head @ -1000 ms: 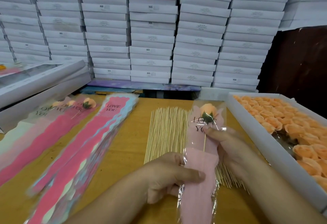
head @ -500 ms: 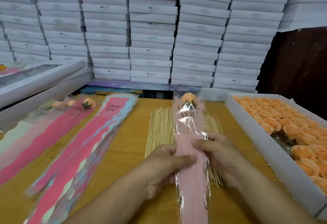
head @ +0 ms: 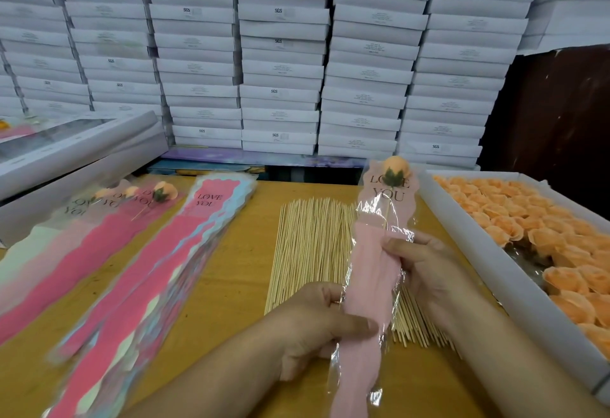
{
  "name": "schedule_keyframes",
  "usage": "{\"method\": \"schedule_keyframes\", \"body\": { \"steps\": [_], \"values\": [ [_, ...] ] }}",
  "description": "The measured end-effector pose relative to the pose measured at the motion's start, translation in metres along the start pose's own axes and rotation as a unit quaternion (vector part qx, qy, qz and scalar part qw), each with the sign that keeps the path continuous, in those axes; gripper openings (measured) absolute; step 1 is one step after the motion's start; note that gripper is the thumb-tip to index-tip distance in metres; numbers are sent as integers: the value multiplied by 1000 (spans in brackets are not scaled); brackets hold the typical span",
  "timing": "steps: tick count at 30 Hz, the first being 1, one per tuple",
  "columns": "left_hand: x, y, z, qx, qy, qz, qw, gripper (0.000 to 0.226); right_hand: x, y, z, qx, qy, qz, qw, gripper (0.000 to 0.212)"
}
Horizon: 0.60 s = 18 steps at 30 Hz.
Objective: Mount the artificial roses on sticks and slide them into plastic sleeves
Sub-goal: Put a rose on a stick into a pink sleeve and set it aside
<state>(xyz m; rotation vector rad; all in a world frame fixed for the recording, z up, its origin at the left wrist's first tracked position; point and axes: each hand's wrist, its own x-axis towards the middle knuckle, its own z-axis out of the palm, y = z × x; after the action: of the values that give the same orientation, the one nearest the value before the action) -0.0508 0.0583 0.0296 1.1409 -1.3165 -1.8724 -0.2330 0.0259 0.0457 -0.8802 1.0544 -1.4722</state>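
Two hands: both grip one pink plastic sleeve (head: 369, 272) above the bundle of bamboo sticks (head: 310, 249).
Left hand (head: 317, 322): thumb and fingers pinch the sleeve's lower part.
Right hand (head: 425, 272): fingers curl round the sleeve higher up.
Rose (head: 396, 168): peach, mounted on a stick (head: 387, 211), seated at the sleeve's top behind "LOVE YOU".
Right of the sticks: white tray (head: 488, 252) of loose peach roses (head: 534, 219).
Left of the sticks: empty sleeves (head: 158, 269), then finished sleeved roses (head: 145, 196).
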Motion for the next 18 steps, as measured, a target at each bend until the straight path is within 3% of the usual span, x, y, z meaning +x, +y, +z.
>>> {"method": "schedule_keyframes", "body": {
  "steps": [4, 10, 15, 18],
  "values": [
    [0, 3, -2, -10, 2, 12, 1000, 30, 1, -1, -1, -7, -21, 8, 1000, 16],
    [-3, 17, -13, -42, 26, 37, 998, 18, -1, -6, -5, 64, -18, 59, 996, 39],
    [-10, 54, -42, -41, 91, 76, 992, 55, -6, -8, -13, 63, -25, 59, 996, 35],
    [-19, 82, -77, 9, 137, 98, 986, 49, -7, -9, -13, 50, -24, 58, 997, 28]
  ]
}}
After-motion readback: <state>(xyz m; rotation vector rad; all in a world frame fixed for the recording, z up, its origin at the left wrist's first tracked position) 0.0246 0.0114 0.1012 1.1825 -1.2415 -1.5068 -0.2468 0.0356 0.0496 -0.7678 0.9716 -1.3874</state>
